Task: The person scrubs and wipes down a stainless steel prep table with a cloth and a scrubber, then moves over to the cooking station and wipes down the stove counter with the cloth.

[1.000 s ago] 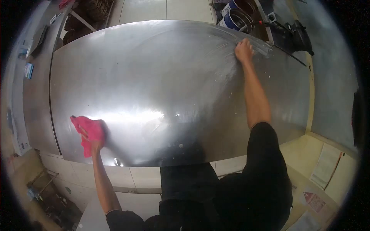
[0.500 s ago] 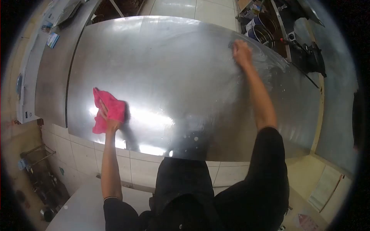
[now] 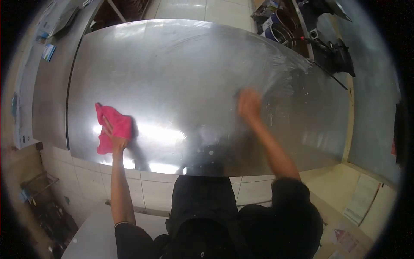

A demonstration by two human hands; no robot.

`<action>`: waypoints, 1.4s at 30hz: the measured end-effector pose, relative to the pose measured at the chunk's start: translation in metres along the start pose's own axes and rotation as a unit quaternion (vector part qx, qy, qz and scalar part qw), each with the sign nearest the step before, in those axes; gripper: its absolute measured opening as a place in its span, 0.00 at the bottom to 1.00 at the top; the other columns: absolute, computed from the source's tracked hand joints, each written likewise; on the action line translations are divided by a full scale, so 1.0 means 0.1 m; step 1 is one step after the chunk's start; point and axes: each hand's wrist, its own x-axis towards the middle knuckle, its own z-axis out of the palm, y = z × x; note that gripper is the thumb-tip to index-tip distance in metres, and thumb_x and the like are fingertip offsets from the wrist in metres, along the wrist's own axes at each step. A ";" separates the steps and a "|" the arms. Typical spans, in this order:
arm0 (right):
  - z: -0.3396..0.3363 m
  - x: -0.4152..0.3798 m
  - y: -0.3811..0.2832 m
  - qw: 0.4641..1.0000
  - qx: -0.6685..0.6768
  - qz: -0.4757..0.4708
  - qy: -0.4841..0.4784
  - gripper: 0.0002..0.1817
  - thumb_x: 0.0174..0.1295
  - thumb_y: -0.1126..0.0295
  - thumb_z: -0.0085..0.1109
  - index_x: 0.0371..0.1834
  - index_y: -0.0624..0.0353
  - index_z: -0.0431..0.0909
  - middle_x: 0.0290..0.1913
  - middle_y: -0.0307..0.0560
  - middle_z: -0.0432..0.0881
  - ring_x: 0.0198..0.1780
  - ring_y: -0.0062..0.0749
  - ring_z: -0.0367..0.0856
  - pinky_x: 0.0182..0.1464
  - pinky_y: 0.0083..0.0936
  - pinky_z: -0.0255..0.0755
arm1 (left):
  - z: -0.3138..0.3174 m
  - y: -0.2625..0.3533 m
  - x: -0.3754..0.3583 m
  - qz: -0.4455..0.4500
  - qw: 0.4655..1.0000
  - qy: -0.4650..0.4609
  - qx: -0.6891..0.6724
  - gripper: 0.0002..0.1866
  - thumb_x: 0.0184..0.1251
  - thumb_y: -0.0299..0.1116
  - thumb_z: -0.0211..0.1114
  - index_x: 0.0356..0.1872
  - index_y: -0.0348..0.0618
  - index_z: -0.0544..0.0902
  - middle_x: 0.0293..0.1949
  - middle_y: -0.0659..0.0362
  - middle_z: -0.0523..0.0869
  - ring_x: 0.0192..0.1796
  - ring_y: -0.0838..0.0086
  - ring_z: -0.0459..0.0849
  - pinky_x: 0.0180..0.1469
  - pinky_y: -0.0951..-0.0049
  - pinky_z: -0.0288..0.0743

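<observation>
A bright pink cloth (image 3: 117, 121) is bunched in my left hand (image 3: 116, 140), resting on the left part of a shiny metal table (image 3: 172, 82). Some fingers show between the cloth's folds. Over the right half of the tabletop, my right hand (image 3: 250, 105) is closed and smeared by motion. A small dark grey edge shows at its fingertips, too blurred to name. Whitish wet streaks (image 3: 276, 71) curve over the metal beyond that hand. A few pale drops dot the near edge.
At the far right stand open cans (image 3: 276, 32) and a black tool with a rod (image 3: 343, 58). Another metal counter (image 3: 51, 103) adjoins on the left, bearing a small blue packet (image 3: 48, 52). A tiled floor (image 3: 159, 190) shows below the near edge.
My right hand has swept nearer and to the left from the table's far right, leaving the streaked area. My left hand stays on the cloth; the whole view has shifted slightly.
</observation>
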 end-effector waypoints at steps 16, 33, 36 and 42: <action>-0.41 -0.88 -1.12 0.965 0.256 -0.046 0.017 0.09 0.62 0.68 0.58 0.42 0.57 0.83 0.40 0.52 0.84 0.49 0.51 0.82 0.57 0.53 0.70 | -0.14 0.01 0.14 0.037 0.999 -0.010 0.008 0.39 0.70 0.55 0.61 0.78 0.48 0.66 0.84 0.36 0.42 0.86 0.43 0.36 0.81 0.38 0.34; -0.38 -1.64 1.97 0.904 0.200 0.378 0.023 0.09 0.69 0.69 0.56 0.47 0.62 0.78 0.44 0.55 0.83 0.46 0.52 0.82 0.52 0.48 0.75 | -0.28 0.16 0.12 0.039 0.999 -0.017 0.006 0.43 0.69 0.51 0.64 0.80 0.41 0.61 0.84 0.36 0.44 0.86 0.42 0.39 0.83 0.41 0.35; -0.29 -1.47 2.13 0.873 0.129 0.470 -0.008 0.08 0.69 0.72 0.53 0.46 0.63 0.78 0.42 0.57 0.82 0.45 0.55 0.82 0.49 0.47 0.75 | -0.31 0.19 0.08 0.030 0.999 -0.012 0.013 0.44 0.69 0.50 0.64 0.80 0.40 0.60 0.84 0.36 0.45 0.86 0.42 0.40 0.83 0.41 0.36; -1.50 -1.46 -1.10 0.877 0.150 0.135 -0.437 0.08 0.66 0.66 0.57 0.34 0.59 0.80 0.38 0.55 0.80 0.44 0.49 0.79 0.52 0.48 0.68 | -0.33 0.25 -0.03 0.013 1.000 -0.016 0.023 0.45 0.68 0.48 0.66 0.81 0.37 0.58 0.84 0.36 0.46 0.86 0.42 0.41 0.83 0.42 0.36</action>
